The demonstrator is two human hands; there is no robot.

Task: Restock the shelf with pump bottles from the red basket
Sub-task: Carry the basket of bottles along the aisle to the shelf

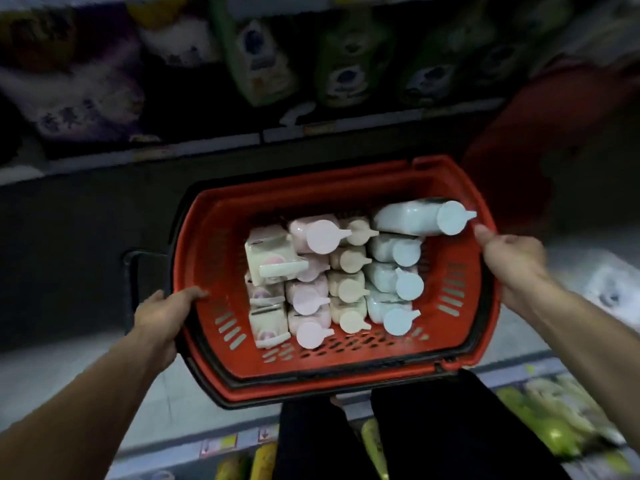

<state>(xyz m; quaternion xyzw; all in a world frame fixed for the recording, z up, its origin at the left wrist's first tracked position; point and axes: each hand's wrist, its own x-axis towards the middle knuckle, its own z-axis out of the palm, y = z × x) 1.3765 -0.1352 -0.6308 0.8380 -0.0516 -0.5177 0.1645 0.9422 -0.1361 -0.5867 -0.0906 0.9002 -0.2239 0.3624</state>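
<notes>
From the head camera, looking down, a red basket [214,244] sits in the middle of the view, held between both hands. The left hand [162,315] grips the basket's left rim, fingers curled over the edge and thumb on the outside. The right hand [509,252] holds the right rim near the far corner, fingers bent around the edge.

Inside the basket stand rows of pump bottles seen from above: a cream-coloured column [268,261] at the left with flat spouts, a pink column [313,292] next to it, a beige column [348,282] in the centre, and a pale blue column [394,282] at the right. One larger pale blue bottle [412,218] lies tilted across the far right corner, its pump head just beside the right hand's fingertips.

A black handle [133,271] sticks out beyond the basket's left side. Beyond the basket runs a dim shelf [194,150] with green bottles [349,60] and a purple and white pack [72,84], all blurred. Dark trouser legs [433,431] show below the basket, and yellow-green packages [550,420] lie at the lower right.
</notes>
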